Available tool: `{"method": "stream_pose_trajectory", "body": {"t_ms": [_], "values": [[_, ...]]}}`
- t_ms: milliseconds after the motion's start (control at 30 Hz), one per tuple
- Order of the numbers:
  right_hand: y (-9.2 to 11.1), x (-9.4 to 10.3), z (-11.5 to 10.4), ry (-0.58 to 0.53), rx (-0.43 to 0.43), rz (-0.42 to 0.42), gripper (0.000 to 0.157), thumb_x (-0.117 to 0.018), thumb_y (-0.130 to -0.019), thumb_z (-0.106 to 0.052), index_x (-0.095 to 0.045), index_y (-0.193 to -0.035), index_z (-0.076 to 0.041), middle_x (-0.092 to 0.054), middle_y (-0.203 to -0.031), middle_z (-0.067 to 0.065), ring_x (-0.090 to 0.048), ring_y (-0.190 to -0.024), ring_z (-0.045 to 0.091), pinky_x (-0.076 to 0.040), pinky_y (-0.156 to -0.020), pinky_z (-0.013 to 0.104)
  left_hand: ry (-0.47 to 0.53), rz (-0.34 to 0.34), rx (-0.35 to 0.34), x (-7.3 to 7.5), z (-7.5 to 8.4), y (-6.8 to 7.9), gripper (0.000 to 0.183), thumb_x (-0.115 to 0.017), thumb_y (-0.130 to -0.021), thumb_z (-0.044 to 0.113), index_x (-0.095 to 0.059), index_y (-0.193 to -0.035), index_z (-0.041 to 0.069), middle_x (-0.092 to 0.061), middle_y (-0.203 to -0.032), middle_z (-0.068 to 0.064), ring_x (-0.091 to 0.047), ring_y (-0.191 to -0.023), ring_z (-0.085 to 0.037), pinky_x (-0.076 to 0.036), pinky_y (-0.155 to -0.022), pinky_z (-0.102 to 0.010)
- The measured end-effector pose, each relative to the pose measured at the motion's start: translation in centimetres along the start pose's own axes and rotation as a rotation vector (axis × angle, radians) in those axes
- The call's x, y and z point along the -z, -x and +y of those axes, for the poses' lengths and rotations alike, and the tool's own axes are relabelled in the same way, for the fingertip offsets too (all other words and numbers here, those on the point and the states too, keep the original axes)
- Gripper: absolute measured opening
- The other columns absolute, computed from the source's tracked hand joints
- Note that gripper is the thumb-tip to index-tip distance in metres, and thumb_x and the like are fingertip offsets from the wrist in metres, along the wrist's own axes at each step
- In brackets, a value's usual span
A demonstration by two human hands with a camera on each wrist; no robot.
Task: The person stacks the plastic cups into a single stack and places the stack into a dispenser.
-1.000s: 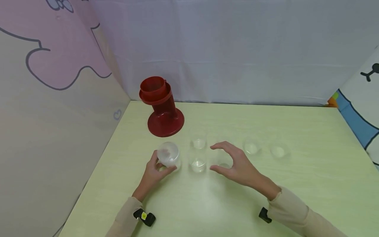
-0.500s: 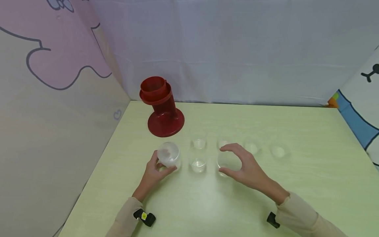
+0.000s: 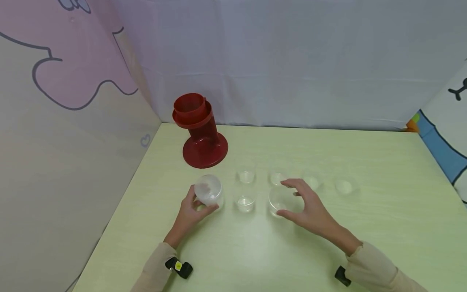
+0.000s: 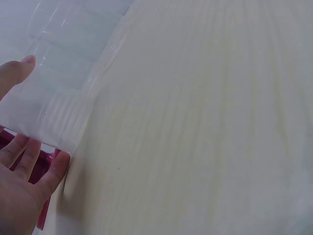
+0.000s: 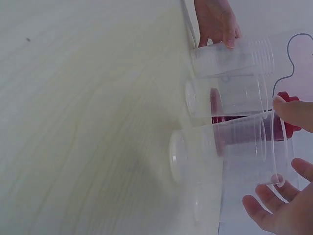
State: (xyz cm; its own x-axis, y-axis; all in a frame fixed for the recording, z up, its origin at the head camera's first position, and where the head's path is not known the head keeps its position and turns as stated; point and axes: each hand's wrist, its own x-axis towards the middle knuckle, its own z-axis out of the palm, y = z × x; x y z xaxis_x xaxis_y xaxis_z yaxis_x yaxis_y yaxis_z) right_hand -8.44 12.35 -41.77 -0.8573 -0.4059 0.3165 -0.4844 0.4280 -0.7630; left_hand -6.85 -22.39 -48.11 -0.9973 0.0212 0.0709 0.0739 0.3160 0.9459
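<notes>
My left hand [image 3: 193, 211] grips a stack of clear plastic cups [image 3: 208, 190], thumb and fingers around its sides. Ribbed, nested rims show in the left wrist view on the cup stack [image 4: 58, 93]. My right hand [image 3: 310, 211] curves loosely around a single clear cup [image 3: 280, 198], thumb and fingers spread on either side of its rim. In the right wrist view, the right thumb and fingertips [image 5: 278, 178] lie close to this cup's rim [image 5: 279, 147]; whether they still touch it is hard to tell. Another clear cup [image 3: 244, 202] stands between the hands.
Behind stands a row of several clear cups, including a back-left cup [image 3: 246, 175] and a far-right cup [image 3: 344, 185], faint against the pale table [image 3: 248, 255]. A red cup-topped stand [image 3: 204, 146] with a round base is at back left. White cloth [image 3: 277, 65] hangs behind.
My right hand has drawn to the right, its thumb and fingers spreading slightly, while the cup by it stays put over the last half second. The left hand and cup stack have held still.
</notes>
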Motion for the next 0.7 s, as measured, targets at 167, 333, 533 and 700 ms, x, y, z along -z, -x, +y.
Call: {"method": "stream_pose_trajectory", "body": {"t_ms": [167, 333, 533, 700], "values": [[0.4, -0.3, 0.6, 0.010, -0.009, 0.010, 0.077, -0.088, -0.066, -0.021, -0.048, -0.133, -0.013, -0.052, -0.126, 0.001, -0.050, -0.111, 0.023, -0.051, -0.083, 0.042, 0.011, -0.002, -0.010, 0.0, 0.0, 0.0, 0.073, -0.083, -0.073, 0.021, -0.039, -0.132, 0.016, -0.049, -0.129, 0.000, -0.045, -0.120, -0.019, -0.043, -0.099, -0.044], [0.8, -0.7, 1.3, -0.009, -0.050, 0.015, 0.075, -0.086, -0.069, -0.019, -0.048, -0.133, -0.014, -0.055, -0.123, 0.000, -0.051, -0.112, 0.019, -0.052, -0.082, 0.042, 0.005, -0.002, -0.005, 0.0, 0.0, 0.0, 0.073, -0.083, -0.073, 0.022, -0.039, -0.132, 0.017, -0.049, -0.129, 0.001, -0.045, -0.120, -0.019, -0.044, -0.099, -0.042], [1.2, -1.3, 2.1, -0.035, -0.085, 0.040, 0.077, -0.085, -0.070, -0.015, -0.045, -0.136, -0.014, -0.058, -0.121, 0.003, -0.053, -0.112, 0.018, -0.052, -0.081, 0.040, -0.005, 0.001, 0.006, 0.0, 0.1, 0.0, 0.074, -0.083, -0.074, 0.022, -0.039, -0.133, 0.017, -0.048, -0.130, 0.000, -0.045, -0.122, -0.020, -0.043, -0.100, -0.044], [1.3, -1.8, 2.4, -0.075, -0.107, 0.058, 0.079, -0.084, -0.071, -0.014, -0.042, -0.137, -0.014, -0.058, -0.125, 0.007, -0.053, -0.116, 0.020, -0.052, -0.084, 0.041, -0.009, -0.004, 0.014, 0.0, 0.6, 0.1, 0.074, -0.082, -0.074, 0.022, -0.038, -0.133, 0.016, -0.048, -0.131, -0.001, -0.044, -0.122, -0.021, -0.042, -0.100, -0.044]]}}
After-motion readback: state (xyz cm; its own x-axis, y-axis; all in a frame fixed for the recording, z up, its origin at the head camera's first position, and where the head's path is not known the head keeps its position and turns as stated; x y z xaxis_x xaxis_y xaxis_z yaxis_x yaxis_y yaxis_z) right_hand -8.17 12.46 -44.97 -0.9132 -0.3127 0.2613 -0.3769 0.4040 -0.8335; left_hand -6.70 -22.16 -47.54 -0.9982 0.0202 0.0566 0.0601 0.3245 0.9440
